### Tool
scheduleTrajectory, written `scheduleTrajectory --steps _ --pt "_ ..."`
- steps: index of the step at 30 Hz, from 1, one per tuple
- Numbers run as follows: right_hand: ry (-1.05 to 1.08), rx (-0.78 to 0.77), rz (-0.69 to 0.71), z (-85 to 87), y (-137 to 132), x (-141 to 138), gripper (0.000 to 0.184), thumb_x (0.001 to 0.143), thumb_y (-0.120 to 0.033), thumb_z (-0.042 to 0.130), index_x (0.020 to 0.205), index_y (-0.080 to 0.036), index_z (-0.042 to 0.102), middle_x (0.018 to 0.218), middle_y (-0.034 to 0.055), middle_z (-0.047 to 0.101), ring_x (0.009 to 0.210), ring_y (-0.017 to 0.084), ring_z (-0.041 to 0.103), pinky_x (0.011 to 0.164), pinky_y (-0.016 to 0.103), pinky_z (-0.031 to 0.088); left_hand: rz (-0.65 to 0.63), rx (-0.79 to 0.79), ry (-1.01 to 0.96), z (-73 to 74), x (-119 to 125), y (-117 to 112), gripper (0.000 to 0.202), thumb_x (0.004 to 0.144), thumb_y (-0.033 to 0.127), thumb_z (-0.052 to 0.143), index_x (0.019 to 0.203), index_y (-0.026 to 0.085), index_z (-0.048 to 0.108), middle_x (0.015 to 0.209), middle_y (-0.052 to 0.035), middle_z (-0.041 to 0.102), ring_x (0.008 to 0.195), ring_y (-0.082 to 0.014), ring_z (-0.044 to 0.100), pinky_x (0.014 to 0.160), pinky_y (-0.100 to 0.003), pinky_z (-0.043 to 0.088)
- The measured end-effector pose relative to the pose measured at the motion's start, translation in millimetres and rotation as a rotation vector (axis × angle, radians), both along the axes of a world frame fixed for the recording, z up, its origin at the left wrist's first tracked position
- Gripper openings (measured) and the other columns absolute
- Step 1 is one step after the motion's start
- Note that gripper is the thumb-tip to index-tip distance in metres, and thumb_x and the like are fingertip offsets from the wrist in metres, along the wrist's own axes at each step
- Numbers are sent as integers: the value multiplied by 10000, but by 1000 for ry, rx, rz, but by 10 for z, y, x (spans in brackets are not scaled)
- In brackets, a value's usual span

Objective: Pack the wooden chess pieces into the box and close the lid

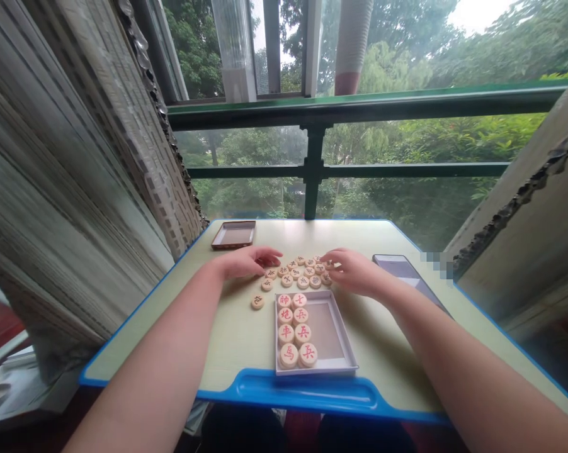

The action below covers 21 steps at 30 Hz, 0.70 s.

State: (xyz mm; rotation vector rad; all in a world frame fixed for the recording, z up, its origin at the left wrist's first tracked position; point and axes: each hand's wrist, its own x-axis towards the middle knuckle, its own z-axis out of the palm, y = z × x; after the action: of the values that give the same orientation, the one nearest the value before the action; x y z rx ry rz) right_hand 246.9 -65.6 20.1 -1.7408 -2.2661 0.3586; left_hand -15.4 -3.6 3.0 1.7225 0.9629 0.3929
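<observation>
A loose cluster of round xiangqi pieces with dark characters (296, 273) lies face up in the middle of the table. At its left edge is my left hand (250, 259), fingers loosely curved and apart, by the outer pieces. My right hand (354, 269) is at the cluster's right side, fingers bent and spread, the tips close to the nearest pieces; whether they touch is unclear. One dark-lettered piece (257, 302) lies apart, nearer me. In front stands a shallow white box (340, 321), its left half holding two columns of red-lettered pieces (289, 354), apparently stacked.
At the far left of the table sits a brown-edged box lid (234, 245). A phone-like flat device (402, 270) lies at the right. The table has a blue rim with a raised groove (307, 393) in front. Curtains (137, 176) and a green railing (315, 151) surround it.
</observation>
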Motion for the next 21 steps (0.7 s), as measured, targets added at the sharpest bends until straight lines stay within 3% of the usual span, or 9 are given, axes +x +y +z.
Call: scheduleTrajectory --steps 5,11,15,21 --pt "-98 -13 46 7 -17 3 327 751 -139 521 1044 -189 657 1083 81 636 971 217 583 829 269 430 120 70 27 -25 129 -29 446 643 218 603 1085 158 605 1019 -85 651 962 -195 581 869 -319 426" --pt "-103 94 175 -17 -22 4 257 760 -224 559 981 -195 687 1048 91 642 984 244 543 875 340 405 182 338 217 -104 319 -75 553 607 520 660 1032 169 630 940 -78 632 837 -204 580 725 -317 456" --pt "-89 116 269 -46 -10 9 203 736 -278 619 907 -219 713 972 72 654 941 237 535 873 350 396 193 394 262 -166 341 -51 534 594 499 675 1009 164 639 917 -67 619 780 -178 563 658 -290 452" --pt "-107 145 236 -92 10 7 175 758 -313 609 862 -218 713 951 80 644 885 223 537 835 339 405 178 421 264 -173 325 -37 407 680 454 612 970 170 650 870 -57 631 703 -155 554 599 -276 441"
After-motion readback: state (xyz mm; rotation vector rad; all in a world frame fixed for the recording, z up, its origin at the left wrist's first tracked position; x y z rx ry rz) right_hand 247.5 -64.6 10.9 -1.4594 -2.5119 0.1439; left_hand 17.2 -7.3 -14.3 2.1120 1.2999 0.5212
